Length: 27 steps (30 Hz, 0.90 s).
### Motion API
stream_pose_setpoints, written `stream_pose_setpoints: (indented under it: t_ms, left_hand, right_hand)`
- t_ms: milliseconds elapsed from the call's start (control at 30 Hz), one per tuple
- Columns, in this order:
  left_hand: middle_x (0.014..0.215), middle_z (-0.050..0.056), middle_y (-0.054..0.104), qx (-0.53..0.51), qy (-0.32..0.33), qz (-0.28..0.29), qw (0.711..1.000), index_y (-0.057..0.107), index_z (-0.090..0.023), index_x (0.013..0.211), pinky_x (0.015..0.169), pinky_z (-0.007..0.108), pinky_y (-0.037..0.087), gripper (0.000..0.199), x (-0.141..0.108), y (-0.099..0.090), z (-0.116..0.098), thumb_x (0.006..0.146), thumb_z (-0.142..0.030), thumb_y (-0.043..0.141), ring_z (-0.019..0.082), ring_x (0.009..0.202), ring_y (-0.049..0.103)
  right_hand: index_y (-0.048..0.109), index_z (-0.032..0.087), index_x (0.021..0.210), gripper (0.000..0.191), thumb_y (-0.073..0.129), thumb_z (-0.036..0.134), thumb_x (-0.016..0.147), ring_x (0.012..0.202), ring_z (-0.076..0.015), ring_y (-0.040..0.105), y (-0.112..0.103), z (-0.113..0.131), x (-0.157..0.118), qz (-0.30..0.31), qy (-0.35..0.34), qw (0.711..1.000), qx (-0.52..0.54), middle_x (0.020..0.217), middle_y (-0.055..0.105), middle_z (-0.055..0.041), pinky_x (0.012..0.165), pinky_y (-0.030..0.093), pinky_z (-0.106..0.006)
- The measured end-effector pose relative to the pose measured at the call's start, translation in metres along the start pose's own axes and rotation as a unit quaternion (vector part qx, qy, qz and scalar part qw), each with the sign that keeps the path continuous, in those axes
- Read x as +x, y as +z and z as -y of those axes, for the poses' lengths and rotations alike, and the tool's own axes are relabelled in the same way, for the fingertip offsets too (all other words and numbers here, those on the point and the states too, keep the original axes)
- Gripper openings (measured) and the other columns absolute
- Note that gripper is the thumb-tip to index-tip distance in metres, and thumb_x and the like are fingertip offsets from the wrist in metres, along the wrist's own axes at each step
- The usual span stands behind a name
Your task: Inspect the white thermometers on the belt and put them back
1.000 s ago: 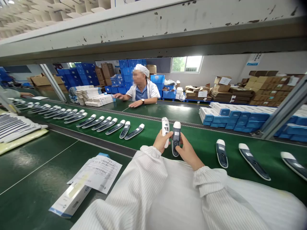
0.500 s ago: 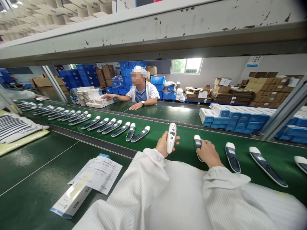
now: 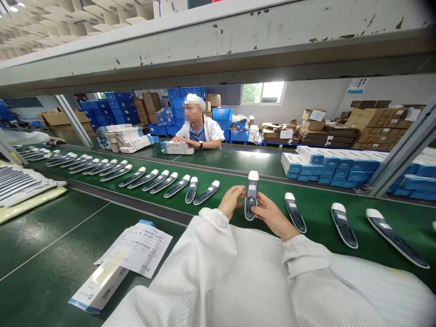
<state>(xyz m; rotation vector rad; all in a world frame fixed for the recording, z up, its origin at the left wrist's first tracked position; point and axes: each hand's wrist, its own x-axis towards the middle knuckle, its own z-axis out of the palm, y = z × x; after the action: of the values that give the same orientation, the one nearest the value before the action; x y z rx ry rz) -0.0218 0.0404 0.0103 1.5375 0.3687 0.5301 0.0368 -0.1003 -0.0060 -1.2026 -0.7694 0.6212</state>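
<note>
My right hand (image 3: 272, 213) is closed on a handheld thermometer (image 3: 252, 195). Its dark back faces me, white tip up, and an open compartment shows in the lower half. At its left edge is my left hand (image 3: 232, 201), fingers loosely bent and apart; whether the fingertips touch the casing is hard to see. Right of my hands, another thermometer (image 3: 295, 212) lies back up on the green belt (image 3: 218, 215), with more beyond it. A row of similar thermometers (image 3: 177, 186) stretches away along the belt to the left.
A white box (image 3: 98, 286) lies on the near table, partly under a printed sheet (image 3: 136, 245). Across the belt a co-worker (image 3: 199, 125) handles a white box (image 3: 177, 147). Blue-ended boxes (image 3: 327, 165) are stacked right. A shelf beam (image 3: 204, 43) crosses overhead.
The thermometer went from my left hand to my right and now shows its back. My right hand let go of another one on the belt. Belt items shifted right; the co-worker pulled a box closer.
</note>
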Motion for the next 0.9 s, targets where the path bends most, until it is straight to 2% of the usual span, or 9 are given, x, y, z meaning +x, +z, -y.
stream_pose_setpoints:
  t_ms: [67, 133, 233, 367, 467, 533, 600, 700, 900]
  left_hand:
    - [0.131, 0.012, 0.051, 0.207, 0.057, -0.089, 0.973, 0.056, -0.018, 0.114, 0.105, 0.04, 0.031, 0.035, 0.006, -0.022, -0.002, 0.079, -0.015, 0.053, 0.026, 0.129, 0.037]
    - [0.141, 0.014, 0.039, 0.342, 0.047, -0.163, 0.924, 0.052, -0.017, 0.119, 0.112, 0.047, 0.011, 0.049, 0.011, -0.045, -0.002, 0.072, -0.004, 0.054, 0.029, 0.139, 0.018]
    - [0.137, 0.019, 0.043, 0.37, -0.032, -0.167, 0.913, 0.053, -0.014, 0.115, 0.109, 0.057, 0.008, 0.048, 0.015, -0.066, 0.0, 0.069, -0.002, 0.053, 0.036, 0.138, 0.016]
    - [0.126, 0.015, 0.054, 0.295, -0.038, -0.104, 0.949, 0.053, -0.018, 0.114, 0.101, 0.043, 0.035, 0.043, 0.016, -0.057, 0.002, 0.073, -0.009, 0.054, 0.031, 0.128, 0.04]
    - [0.113, 0.012, 0.063, 0.176, -0.043, -0.042, 0.983, 0.051, -0.017, 0.116, 0.074, 0.031, 0.052, 0.034, 0.012, -0.035, 0.001, 0.083, -0.018, 0.042, 0.023, 0.1, 0.062]
    - [0.105, 0.013, 0.066, 0.012, -0.065, 0.002, 0.998, 0.053, -0.014, 0.11, 0.055, 0.026, 0.05, 0.031, 0.007, -0.021, 0.0, 0.087, -0.024, 0.035, 0.02, 0.084, 0.065]
    - [0.1, 0.014, 0.066, -0.132, -0.085, 0.034, 0.987, 0.056, -0.011, 0.104, 0.043, 0.022, 0.044, 0.033, 0.002, -0.011, -0.002, 0.089, -0.033, 0.036, 0.017, 0.071, 0.063]
    - [0.093, 0.013, 0.067, -0.196, -0.107, 0.06, 0.973, 0.061, -0.009, 0.1, 0.036, 0.02, 0.039, 0.043, -0.005, -0.001, -0.003, 0.091, -0.043, 0.036, 0.014, 0.058, 0.058]
    - [0.091, 0.011, 0.067, -0.234, -0.137, 0.038, 0.962, 0.062, -0.012, 0.097, 0.039, 0.022, 0.04, 0.034, -0.011, 0.012, -0.005, 0.089, -0.039, 0.044, 0.016, 0.066, 0.06]
  right_hand:
    - [0.053, 0.029, 0.12, 0.056, 0.067, 0.023, 0.066, 0.087, -0.0145, 0.057, -0.004, -0.001, 0.0, -0.004, 0.001, 1.0, 0.007, 0.11, 0.061, -0.0009, 0.061, 0.045, -0.022]
    - [0.053, 0.029, 0.12, 0.058, 0.068, 0.022, 0.064, 0.086, -0.0139, 0.057, -0.006, -0.003, 0.001, -0.007, 0.007, 1.0, 0.013, 0.111, 0.061, -0.0004, 0.061, 0.044, -0.022]
    - [0.053, 0.03, 0.12, 0.06, 0.068, 0.022, 0.062, 0.086, -0.0142, 0.056, -0.006, -0.006, 0.002, -0.015, 0.009, 1.0, 0.017, 0.113, 0.06, -0.0005, 0.06, 0.044, -0.022]
    - [0.05, 0.028, 0.121, 0.058, 0.063, 0.025, 0.065, 0.077, -0.0131, 0.055, -0.006, -0.011, 0.006, -0.029, -0.004, 1.0, -0.009, 0.111, 0.061, -0.0011, 0.056, 0.041, -0.022]
    - [0.04, 0.025, 0.129, 0.059, 0.053, 0.027, 0.072, 0.074, -0.0144, 0.056, -0.009, -0.016, 0.01, -0.065, -0.011, 0.993, -0.094, 0.11, 0.062, -0.0033, 0.056, 0.04, -0.025]
    - [0.037, 0.023, 0.131, 0.058, 0.048, 0.023, 0.074, 0.079, -0.0176, 0.057, -0.012, -0.019, 0.012, -0.118, -0.01, 0.967, -0.227, 0.106, 0.063, -0.005, 0.063, 0.042, -0.028]
    - [0.041, 0.02, 0.126, 0.051, 0.047, 0.018, 0.075, 0.085, -0.0208, 0.058, -0.017, -0.022, 0.014, -0.16, -0.004, 0.912, -0.378, 0.102, 0.063, -0.0072, 0.071, 0.043, -0.031]
    - [0.052, 0.013, 0.113, 0.037, 0.046, 0.014, 0.076, 0.092, -0.0254, 0.059, -0.026, -0.025, 0.014, -0.17, 0.026, 0.837, -0.519, 0.103, 0.061, -0.0141, 0.076, 0.044, -0.034]
    - [0.057, 0.01, 0.114, 0.039, 0.044, 0.011, 0.077, 0.111, -0.0314, 0.05, -0.03, -0.019, 0.01, -0.186, 0.025, 0.81, -0.556, 0.119, 0.054, -0.0205, 0.089, 0.041, -0.041]
